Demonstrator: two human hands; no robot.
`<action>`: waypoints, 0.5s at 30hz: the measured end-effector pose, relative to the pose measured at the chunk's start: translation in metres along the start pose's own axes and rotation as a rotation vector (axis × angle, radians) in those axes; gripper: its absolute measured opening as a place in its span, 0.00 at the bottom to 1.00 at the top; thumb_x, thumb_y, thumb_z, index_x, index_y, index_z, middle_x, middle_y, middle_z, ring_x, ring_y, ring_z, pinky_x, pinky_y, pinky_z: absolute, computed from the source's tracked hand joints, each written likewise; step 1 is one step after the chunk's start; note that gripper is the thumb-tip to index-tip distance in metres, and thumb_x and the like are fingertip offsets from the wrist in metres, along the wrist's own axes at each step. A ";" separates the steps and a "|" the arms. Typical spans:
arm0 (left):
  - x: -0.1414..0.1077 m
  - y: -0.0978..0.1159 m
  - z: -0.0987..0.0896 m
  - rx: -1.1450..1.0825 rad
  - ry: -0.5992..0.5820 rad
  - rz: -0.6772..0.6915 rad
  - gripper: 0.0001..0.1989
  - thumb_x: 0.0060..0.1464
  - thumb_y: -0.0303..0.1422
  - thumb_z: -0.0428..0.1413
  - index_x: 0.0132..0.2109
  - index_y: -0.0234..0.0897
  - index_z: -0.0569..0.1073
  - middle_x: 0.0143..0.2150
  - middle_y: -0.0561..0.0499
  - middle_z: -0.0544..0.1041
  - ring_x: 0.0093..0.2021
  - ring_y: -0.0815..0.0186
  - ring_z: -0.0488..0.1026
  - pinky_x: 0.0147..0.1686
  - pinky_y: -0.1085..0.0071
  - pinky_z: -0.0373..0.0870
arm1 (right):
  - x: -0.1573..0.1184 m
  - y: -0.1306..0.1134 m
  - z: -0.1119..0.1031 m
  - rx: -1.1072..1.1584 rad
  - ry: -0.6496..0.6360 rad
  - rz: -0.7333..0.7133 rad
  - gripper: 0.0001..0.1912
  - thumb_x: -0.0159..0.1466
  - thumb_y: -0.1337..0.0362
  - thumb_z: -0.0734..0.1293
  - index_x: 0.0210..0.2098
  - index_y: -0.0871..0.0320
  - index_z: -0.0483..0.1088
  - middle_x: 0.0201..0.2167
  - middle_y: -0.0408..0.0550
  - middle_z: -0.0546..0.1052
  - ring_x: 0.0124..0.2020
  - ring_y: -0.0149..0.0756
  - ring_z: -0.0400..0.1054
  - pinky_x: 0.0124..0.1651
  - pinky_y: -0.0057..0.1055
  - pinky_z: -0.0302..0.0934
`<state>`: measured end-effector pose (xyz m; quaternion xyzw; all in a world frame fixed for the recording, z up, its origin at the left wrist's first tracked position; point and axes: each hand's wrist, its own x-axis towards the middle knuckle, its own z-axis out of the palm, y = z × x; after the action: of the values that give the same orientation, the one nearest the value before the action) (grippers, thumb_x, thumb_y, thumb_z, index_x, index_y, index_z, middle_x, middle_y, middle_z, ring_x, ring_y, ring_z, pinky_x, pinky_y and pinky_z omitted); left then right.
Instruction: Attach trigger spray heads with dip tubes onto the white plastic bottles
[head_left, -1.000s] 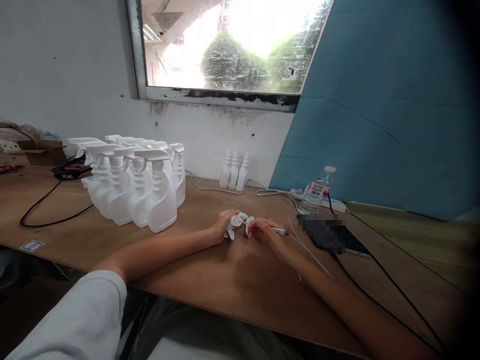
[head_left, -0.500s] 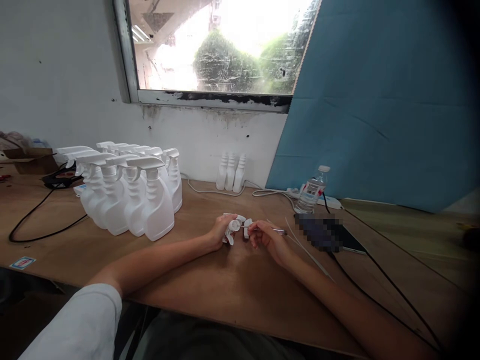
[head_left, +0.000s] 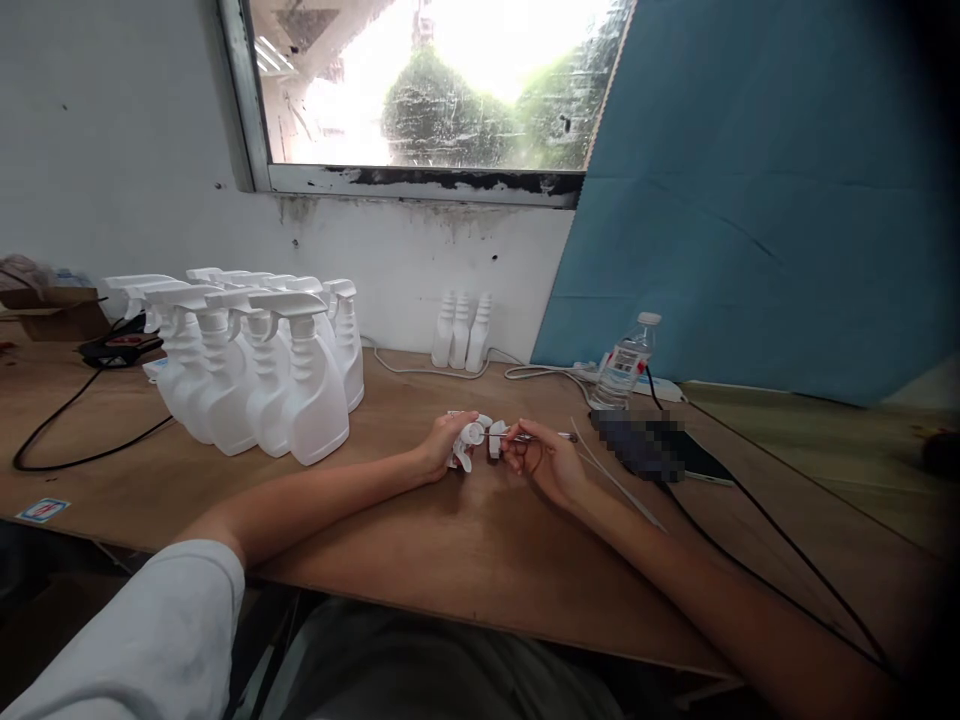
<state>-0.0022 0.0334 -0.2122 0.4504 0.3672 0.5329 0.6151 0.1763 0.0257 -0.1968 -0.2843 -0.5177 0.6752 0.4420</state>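
A white trigger spray head [head_left: 474,434] is held in my left hand [head_left: 444,447], its round opening turned to the right. My right hand [head_left: 546,465] has its fingers closed around a thin screwdriver [head_left: 564,437], whose narrow metal shaft points left at that opening. Whether the tip is inside the opening or just at its edge I cannot tell. Between the two hands sits a small white plastic piece [head_left: 496,440], beside my right fingertips; part of it is hidden.
Several white spray bottles [head_left: 319,400] with trigger heads stand grouped on the left of the wooden table [head_left: 420,540]. Headless white bottles [head_left: 460,335] stand by the wall. A clear water bottle [head_left: 624,370], a dark phone-like device [head_left: 705,455] and cables lie right.
The view has tilted down a little, so things sit higher in the picture. The screwdriver has levelled out, its far end swinging up. Both hands keep their holds.
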 end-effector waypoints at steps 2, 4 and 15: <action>0.000 0.000 0.000 0.006 -0.007 -0.003 0.18 0.48 0.45 0.60 0.28 0.33 0.68 0.17 0.56 0.65 0.14 0.74 0.59 0.13 0.77 0.50 | 0.000 -0.001 0.001 -0.006 0.018 0.000 0.15 0.57 0.53 0.66 0.26 0.60 0.69 0.23 0.46 0.72 0.20 0.29 0.62 0.25 0.28 0.55; 0.000 0.000 0.000 0.008 -0.010 -0.005 0.18 0.48 0.44 0.60 0.29 0.33 0.69 0.18 0.56 0.65 0.14 0.74 0.60 0.14 0.77 0.51 | 0.001 -0.001 0.001 0.000 0.033 0.002 0.15 0.57 0.53 0.67 0.25 0.60 0.68 0.23 0.46 0.72 0.20 0.29 0.62 0.24 0.28 0.55; -0.002 0.003 0.002 -0.020 -0.009 -0.048 0.18 0.47 0.45 0.62 0.30 0.33 0.69 0.18 0.57 0.66 0.14 0.75 0.60 0.15 0.77 0.53 | -0.001 -0.005 0.002 0.064 0.039 0.059 0.13 0.57 0.55 0.67 0.25 0.59 0.68 0.22 0.45 0.72 0.19 0.28 0.61 0.24 0.27 0.55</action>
<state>-0.0019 0.0308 -0.2083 0.4379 0.3698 0.5196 0.6337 0.1766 0.0248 -0.1911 -0.2985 -0.4784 0.6984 0.4408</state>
